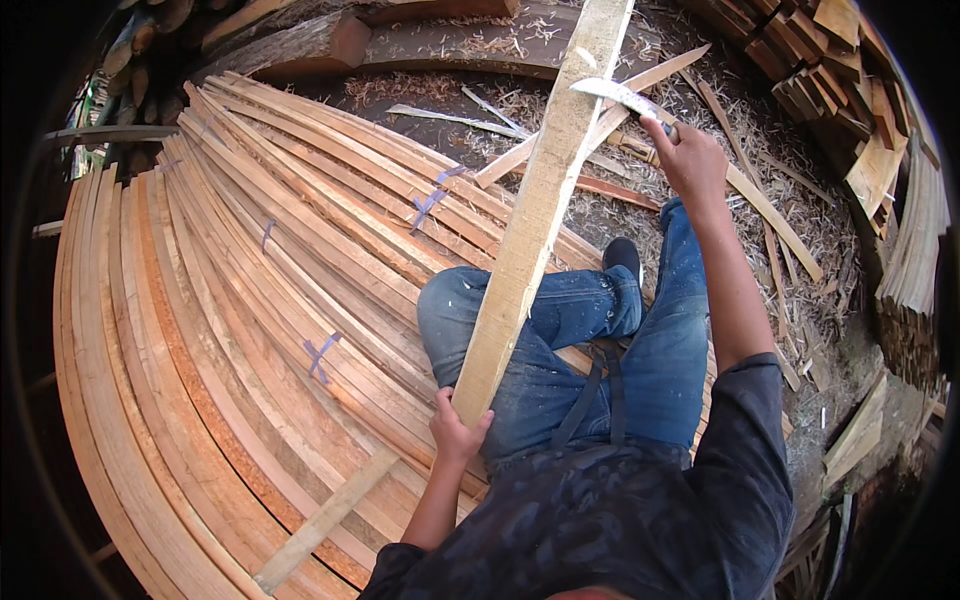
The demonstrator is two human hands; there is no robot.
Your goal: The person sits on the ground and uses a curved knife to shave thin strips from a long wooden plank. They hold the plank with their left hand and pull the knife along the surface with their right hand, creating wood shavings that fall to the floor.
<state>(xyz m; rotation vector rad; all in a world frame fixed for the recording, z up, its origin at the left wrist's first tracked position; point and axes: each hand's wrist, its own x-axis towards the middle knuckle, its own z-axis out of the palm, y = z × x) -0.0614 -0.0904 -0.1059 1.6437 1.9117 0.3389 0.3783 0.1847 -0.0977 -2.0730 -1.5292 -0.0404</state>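
A long sawn board [530, 225] slants up from my lap, resting over my thigh and running away to the top of the view. My left hand [460, 428] is closed round its near end, thumb on one edge and fingers on the other. In my right hand [692, 165] is a knife with a curved, pale blade [618, 95]; my fingers wrap its handle, which is mostly hidden. The blade tip reaches over the board's far part, near its right edge. A small pale sliver [587, 57] lies on the board just beyond the tip.
Stacked long strips of wood [240, 330], some tied with purple bands [430, 208], fan out at left. Shavings and loose offcuts [775, 225] litter the ground at right. Split wood is piled [820, 70] at far right. Logs [300, 50] lie at the back.
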